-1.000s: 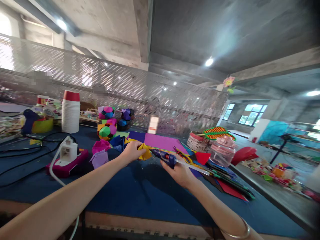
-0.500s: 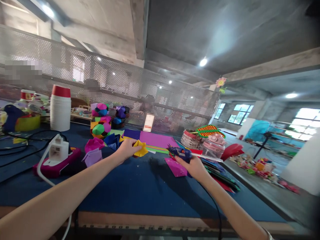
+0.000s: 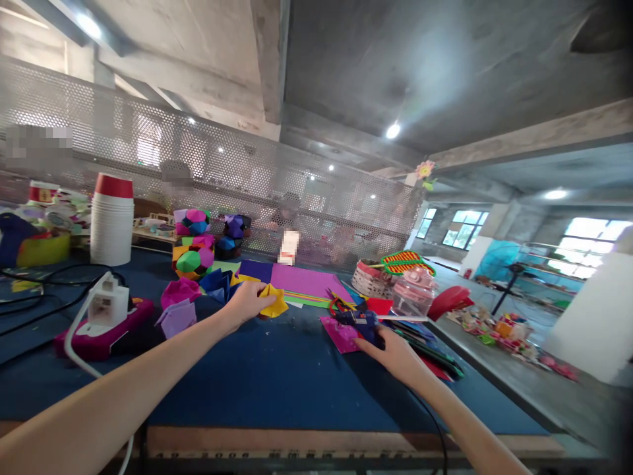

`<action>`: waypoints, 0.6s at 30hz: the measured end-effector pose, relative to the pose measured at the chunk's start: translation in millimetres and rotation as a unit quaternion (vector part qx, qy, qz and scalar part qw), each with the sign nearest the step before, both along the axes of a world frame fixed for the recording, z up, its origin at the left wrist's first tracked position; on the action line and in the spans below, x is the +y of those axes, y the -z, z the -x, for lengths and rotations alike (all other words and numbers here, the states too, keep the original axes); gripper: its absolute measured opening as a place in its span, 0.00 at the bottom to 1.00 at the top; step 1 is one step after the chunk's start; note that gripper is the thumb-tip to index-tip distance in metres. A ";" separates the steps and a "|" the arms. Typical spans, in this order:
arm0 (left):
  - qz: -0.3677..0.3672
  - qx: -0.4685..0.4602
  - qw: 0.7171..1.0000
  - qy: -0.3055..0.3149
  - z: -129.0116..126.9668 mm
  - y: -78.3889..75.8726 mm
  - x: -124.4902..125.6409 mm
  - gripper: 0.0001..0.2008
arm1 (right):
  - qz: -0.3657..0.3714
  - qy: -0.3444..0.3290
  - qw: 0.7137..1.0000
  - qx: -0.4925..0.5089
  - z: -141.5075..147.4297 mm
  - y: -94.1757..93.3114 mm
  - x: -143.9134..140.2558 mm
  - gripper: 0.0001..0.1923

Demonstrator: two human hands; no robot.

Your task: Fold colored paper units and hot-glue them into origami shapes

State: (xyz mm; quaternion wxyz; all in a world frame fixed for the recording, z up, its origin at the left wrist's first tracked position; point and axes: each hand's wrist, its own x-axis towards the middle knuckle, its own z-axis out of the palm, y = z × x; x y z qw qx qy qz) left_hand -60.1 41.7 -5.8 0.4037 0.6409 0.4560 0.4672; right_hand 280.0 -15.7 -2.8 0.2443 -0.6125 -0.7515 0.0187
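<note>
My left hand (image 3: 248, 304) pinches a folded yellow paper piece (image 3: 275, 301) between thumb and fingers, above the blue tabletop. To the right, a dark blue glue gun (image 3: 360, 319) lies by a magenta paper sheet (image 3: 341, 335). My right hand (image 3: 395, 353) is at the glue gun's handle, its thumb stretched out below the gun and apart from it. The other fingers are partly hidden, but the grip looks loosened. Behind the gun are scissors (image 3: 338, 303). Left of my left hand sit folded blue (image 3: 217, 285), magenta (image 3: 180, 291) and lilac paper pieces (image 3: 177, 318).
A magenta power strip (image 3: 106, 333) with a white plug and cables lies on the left. Stacked paper cups (image 3: 111, 221) and colourful paper balls (image 3: 192, 258) stand behind. Purple sheets (image 3: 309, 282), a basket (image 3: 370, 280) and a clear jar (image 3: 413, 293) are at the back.
My right hand has lowered the glue gun to the table, and its thumb has come away from the gun. My left hand keeps hold of the yellow paper piece.
</note>
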 end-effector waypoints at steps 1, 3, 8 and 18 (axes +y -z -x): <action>0.000 0.000 1.000 -0.001 -0.4 0.1 -0.2 0.12 | -0.010 0.009 1.000 -0.017 -2.2 -1.9 -8.7 0.27; 0.000 -0.004 1.000 0.001 -1.6 0.3 -0.7 0.12 | -0.045 0.054 0.996 -0.051 -3.5 -7.0 -30.5 0.24; -0.007 -0.007 1.000 0.013 -6.5 -0.6 -4.4 0.12 | -0.099 0.040 0.993 -0.042 27.8 -29.2 -76.1 0.16; -0.030 -0.012 0.999 0.019 -6.6 -4.6 -8.8 0.11 | -0.063 -0.181 0.969 0.156 144.9 -35.1 14.5 0.10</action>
